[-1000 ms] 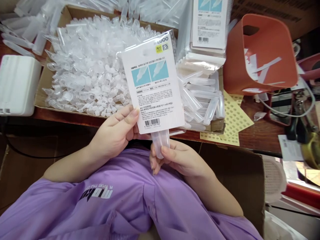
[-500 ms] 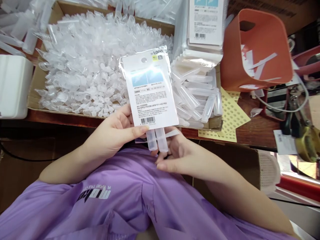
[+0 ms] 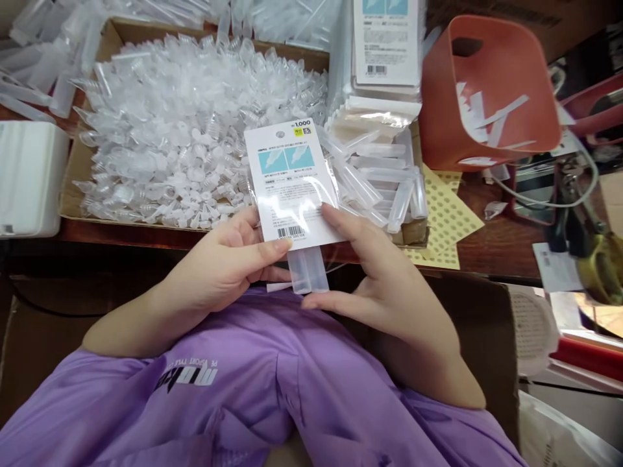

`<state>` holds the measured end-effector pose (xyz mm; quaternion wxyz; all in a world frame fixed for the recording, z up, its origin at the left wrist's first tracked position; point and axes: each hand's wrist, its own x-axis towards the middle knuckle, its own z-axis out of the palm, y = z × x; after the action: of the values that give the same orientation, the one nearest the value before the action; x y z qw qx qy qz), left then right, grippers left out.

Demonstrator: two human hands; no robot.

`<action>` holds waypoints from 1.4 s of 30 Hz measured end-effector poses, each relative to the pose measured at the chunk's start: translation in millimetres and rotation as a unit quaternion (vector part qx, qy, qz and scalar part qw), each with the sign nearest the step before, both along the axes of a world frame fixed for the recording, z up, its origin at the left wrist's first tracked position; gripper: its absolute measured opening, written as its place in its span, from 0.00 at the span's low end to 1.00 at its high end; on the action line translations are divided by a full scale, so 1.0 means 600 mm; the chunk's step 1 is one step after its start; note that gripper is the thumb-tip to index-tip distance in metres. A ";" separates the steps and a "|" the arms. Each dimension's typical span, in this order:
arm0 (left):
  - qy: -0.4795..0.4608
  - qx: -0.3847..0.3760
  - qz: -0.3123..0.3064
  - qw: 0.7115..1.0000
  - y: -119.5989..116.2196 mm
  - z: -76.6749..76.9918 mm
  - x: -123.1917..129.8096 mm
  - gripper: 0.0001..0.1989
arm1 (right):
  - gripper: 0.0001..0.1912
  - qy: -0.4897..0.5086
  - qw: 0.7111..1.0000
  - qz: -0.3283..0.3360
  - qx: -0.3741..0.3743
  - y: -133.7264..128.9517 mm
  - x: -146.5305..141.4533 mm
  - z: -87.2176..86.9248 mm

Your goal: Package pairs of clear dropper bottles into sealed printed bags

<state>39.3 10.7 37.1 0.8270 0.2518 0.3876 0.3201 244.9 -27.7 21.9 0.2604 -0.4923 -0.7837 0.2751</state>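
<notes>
Two clear tubes (image 3: 308, 271) came out below the printed card (image 3: 292, 188), side by side; their upper parts were hidden behind it. The card was in front of the person, above the lap and near the front edge of the counter (image 3: 491, 259), with its top leaning a little to the left. A glare covered part of the small print, so those lines could not be read.

The left hand (image 3: 219, 266) was clamped on the lower left corner of the card, with the thumb on the front; some of its fingers were hidden behind. A thin white strip (image 3: 278, 286) was beside these fingers, but what held it was not clear. The right hand (image 3: 389, 279) was spread, its digits apart: one fingertip was against the right part of the card, and the thumb was just beside the lower ends of the tubes. Its other fingers could not be seen well.

Behind the card was a cardboard box (image 3: 73, 194) full of small clear nozzles (image 3: 195, 130). Loose tubes (image 3: 384, 181) were to the right of them, partly covered by the card and the hand. Beyond these was a stack of packed cards (image 3: 387, 45), cut off at the top of the view. An orange bin (image 3: 525, 123) was leaning at the right, with paper strips (image 3: 501, 117) inside. Yellow dotted sheets (image 3: 448, 220) lay near it, partly hidden. At the left, a white case (image 3: 29, 181) was cut by the edge of the view.
</notes>
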 end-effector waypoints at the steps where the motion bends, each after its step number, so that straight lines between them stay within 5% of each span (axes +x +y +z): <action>1: -0.008 -0.002 -0.001 1.000 0.000 0.000 0.001 0.14 | 0.48 -0.005 1.000 -0.007 0.014 0.001 -0.002 0.000; 11: -0.008 0.044 -0.048 0.998 -0.012 -0.005 0.003 0.18 | 0.25 0.094 0.985 -0.142 0.001 -0.014 -0.012 -0.015; 17: -0.020 0.120 -0.086 0.989 -0.020 -0.015 0.010 0.21 | 0.18 0.075 0.973 -0.179 0.122 -0.014 -0.025 -0.047; 22: -0.035 0.159 -0.092 0.982 -0.025 -0.032 0.018 0.26 | 0.24 0.034 0.956 -0.215 0.196 -0.008 -0.032 -0.048; 28: -0.046 0.173 -0.078 0.981 -0.027 -0.042 0.023 0.26 | 0.32 0.041 0.981 -0.143 0.126 -0.011 -0.018 -0.037; 35: -0.009 0.236 -0.104 0.966 -0.037 -0.048 0.031 0.26 | 0.29 0.126 0.945 -0.239 0.184 -0.011 -0.022 -0.066; 42: -0.042 0.261 -0.092 0.960 -0.037 -0.055 0.031 0.25 | 0.31 0.157 0.964 -0.197 0.081 -0.013 -0.024 -0.046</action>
<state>58.2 -11.6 3.9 0.7739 0.4800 0.2303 0.3430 230.6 -35.5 -6.0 0.4686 -0.5650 -0.6398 0.2277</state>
